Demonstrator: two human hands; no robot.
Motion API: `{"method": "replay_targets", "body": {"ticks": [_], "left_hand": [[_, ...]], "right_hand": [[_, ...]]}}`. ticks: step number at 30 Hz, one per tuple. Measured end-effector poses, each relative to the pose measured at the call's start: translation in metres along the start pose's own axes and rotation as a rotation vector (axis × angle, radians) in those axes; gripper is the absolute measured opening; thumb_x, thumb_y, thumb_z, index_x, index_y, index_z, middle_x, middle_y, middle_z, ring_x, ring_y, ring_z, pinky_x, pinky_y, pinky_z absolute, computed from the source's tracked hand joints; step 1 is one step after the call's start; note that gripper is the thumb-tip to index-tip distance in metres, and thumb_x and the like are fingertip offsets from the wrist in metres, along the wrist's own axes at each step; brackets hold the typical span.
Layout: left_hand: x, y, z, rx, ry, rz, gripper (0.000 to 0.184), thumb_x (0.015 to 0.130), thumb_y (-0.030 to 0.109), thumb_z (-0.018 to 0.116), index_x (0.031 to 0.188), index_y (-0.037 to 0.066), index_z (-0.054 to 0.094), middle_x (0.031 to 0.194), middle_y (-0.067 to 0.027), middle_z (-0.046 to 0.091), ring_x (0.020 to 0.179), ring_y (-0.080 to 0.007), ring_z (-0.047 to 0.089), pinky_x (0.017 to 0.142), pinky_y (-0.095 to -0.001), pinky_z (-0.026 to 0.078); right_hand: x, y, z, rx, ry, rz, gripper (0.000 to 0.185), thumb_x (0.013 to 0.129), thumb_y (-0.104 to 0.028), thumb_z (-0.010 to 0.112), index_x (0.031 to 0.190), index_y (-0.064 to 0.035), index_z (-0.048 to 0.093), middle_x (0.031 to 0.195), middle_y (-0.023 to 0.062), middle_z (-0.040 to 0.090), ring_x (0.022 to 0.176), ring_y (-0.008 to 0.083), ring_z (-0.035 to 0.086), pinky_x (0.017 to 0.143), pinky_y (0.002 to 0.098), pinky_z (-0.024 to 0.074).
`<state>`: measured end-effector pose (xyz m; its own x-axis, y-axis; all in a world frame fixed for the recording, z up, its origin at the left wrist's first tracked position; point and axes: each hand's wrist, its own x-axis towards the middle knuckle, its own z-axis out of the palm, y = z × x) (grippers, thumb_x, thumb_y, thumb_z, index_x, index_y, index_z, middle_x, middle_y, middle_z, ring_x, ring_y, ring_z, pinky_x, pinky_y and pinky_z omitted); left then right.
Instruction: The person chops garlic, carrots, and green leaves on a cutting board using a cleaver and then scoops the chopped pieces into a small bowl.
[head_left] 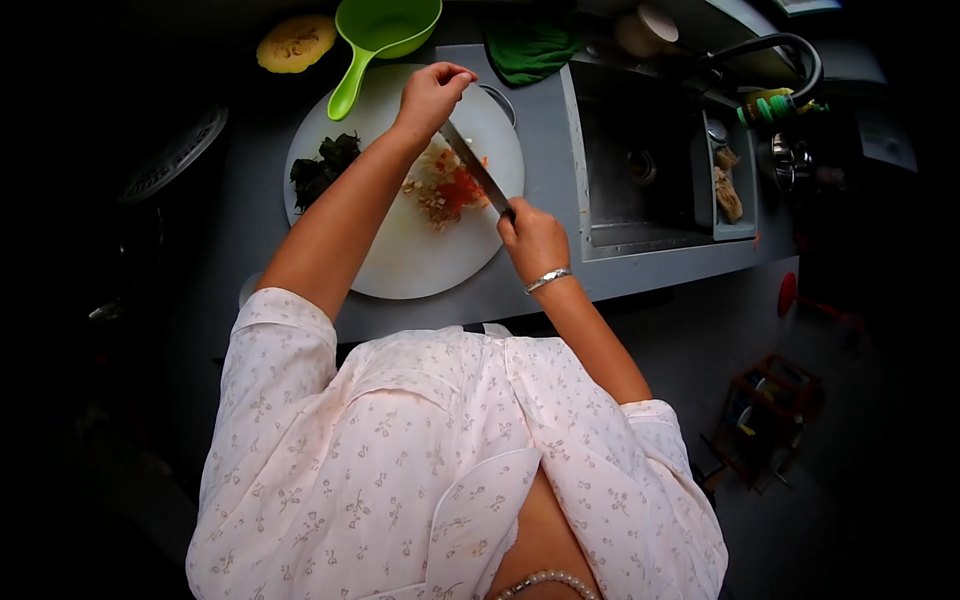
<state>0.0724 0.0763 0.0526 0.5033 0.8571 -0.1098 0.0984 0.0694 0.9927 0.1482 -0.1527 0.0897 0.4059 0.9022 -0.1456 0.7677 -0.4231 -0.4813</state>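
My right hand point(536, 243) is wrapped round the handle of a kitchen knife point(474, 168), whose blade slants up and left over the round white cutting board point(400, 270). Close to the far end of the blade, my left hand point(432, 98) is closed with its fingertips pinched together; whatever they may hold is too small to make out. Under and beside the blade lies a pile of finely chopped orange-red and pale pieces point(447, 192). Dark green leaves point(322, 172) sit on the board's left side, partly behind my left forearm.
A green long-handled scoop point(385, 28) stands at the back, its handle over the board's edge. Left of it is a cut yellow squash half point(296, 44). A green cloth point(532, 50) lies behind the board. To the right is a sink point(630, 140) with a black faucet point(800, 60).
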Motion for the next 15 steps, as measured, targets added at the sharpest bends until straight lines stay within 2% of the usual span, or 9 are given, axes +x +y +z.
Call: {"method": "replay_targets", "body": {"ticks": [4,6,9,11,13,15], "left_hand": [[0.008,-0.032,0.000,0.084,0.138,-0.002,0.020,0.086,0.023,0.065,0.088,0.003,0.071,0.070,-0.0028,0.065,0.063,-0.0101,0.056,0.060,-0.0262,0.045],[0.003,-0.040,0.001,0.124,0.262,0.116,0.021,0.086,0.023,0.064,0.088,0.004,0.072,0.067,-0.0048,0.064,0.061,-0.0122,0.057,0.060,-0.0275,0.046],[-0.002,-0.030,0.000,0.136,0.237,0.105,0.021,0.086,0.023,0.064,0.088,0.004,0.071,0.068,-0.0061,0.065,0.062,-0.0145,0.058,0.060,-0.0292,0.047],[-0.003,-0.023,-0.001,0.140,0.220,0.086,0.021,0.086,0.023,0.064,0.088,0.004,0.071,0.068,-0.0064,0.064,0.062,-0.0150,0.059,0.061,-0.0296,0.047],[-0.009,-0.003,-0.001,0.206,0.207,0.070,0.018,0.089,0.019,0.064,0.090,0.003,0.071,0.075,0.0006,0.064,0.066,-0.0059,0.053,0.060,-0.0226,0.043],[-0.013,-0.003,-0.005,0.216,0.207,0.052,0.018,0.089,0.019,0.064,0.090,0.003,0.071,0.075,0.0007,0.064,0.065,-0.0056,0.052,0.059,-0.0226,0.043]], "right_hand": [[0.003,-0.009,0.010,-0.087,-0.055,0.023,0.014,0.084,-0.017,0.058,0.088,-0.0042,0.061,0.073,0.0200,0.064,0.069,0.0398,0.062,0.063,0.0473,0.0497],[-0.004,-0.012,0.015,-0.127,-0.086,0.077,0.013,0.084,-0.017,0.058,0.088,-0.0046,0.061,0.073,0.0199,0.064,0.069,0.0395,0.062,0.063,0.0471,0.0498],[-0.002,-0.007,0.018,-0.146,-0.033,0.020,0.013,0.083,-0.016,0.058,0.089,-0.0055,0.062,0.072,0.0196,0.064,0.068,0.0390,0.062,0.062,0.0466,0.0499],[-0.003,0.001,0.019,-0.039,0.048,-0.053,0.013,0.082,-0.014,0.058,0.092,-0.0061,0.063,0.071,0.0190,0.064,0.067,0.0387,0.062,0.061,0.0460,0.0499],[-0.005,-0.001,0.012,-0.012,0.058,-0.062,0.015,0.082,-0.014,0.058,0.093,-0.0064,0.064,0.071,0.0189,0.064,0.067,0.0385,0.062,0.061,0.0459,0.0498],[-0.011,-0.006,0.009,0.018,0.051,-0.058,0.016,0.081,-0.014,0.058,0.094,-0.0066,0.064,0.071,0.0187,0.064,0.067,0.0383,0.062,0.060,0.0458,0.0498]]}}
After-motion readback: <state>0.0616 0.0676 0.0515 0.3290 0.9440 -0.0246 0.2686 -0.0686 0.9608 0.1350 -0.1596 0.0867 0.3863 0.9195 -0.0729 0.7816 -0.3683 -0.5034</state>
